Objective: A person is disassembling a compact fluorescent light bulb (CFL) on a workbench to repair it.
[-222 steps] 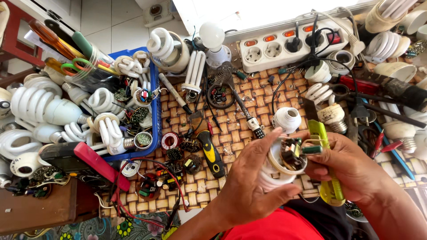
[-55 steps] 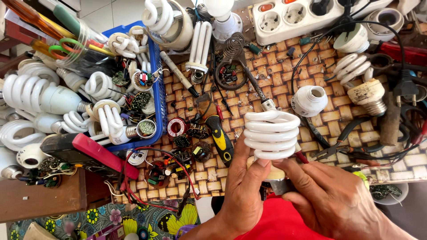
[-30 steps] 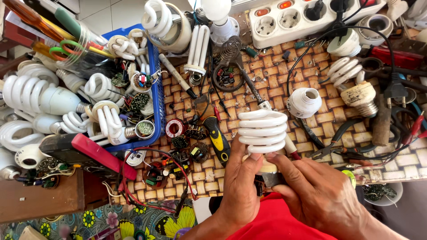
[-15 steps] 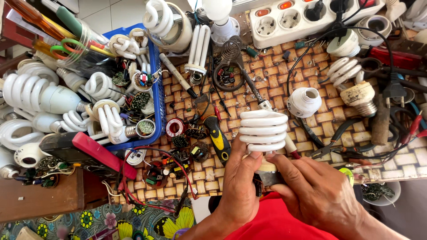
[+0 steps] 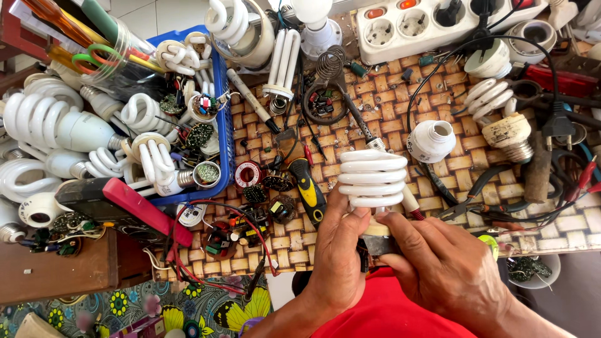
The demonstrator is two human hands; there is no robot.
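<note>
Your left hand (image 5: 341, 256) and right hand (image 5: 441, 266) pinch base of white spiral bulb (image 5: 372, 178) between fingertips, spiral pointing toward 12 o'clock. Bulb sits over woven mat (image 5: 388, 106), frame center. Yellow-black screwdriver (image 5: 310, 197) at its 9 o'clock; white bulb cap (image 5: 432, 141) at 2 o'clock.

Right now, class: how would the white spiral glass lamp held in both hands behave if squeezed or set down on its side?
The white spiral glass lamp looks thin-walled, so probably fragile under squeezing. Its coils look hollow, likely light. Rounded, it might roll on the woven mat.
</note>
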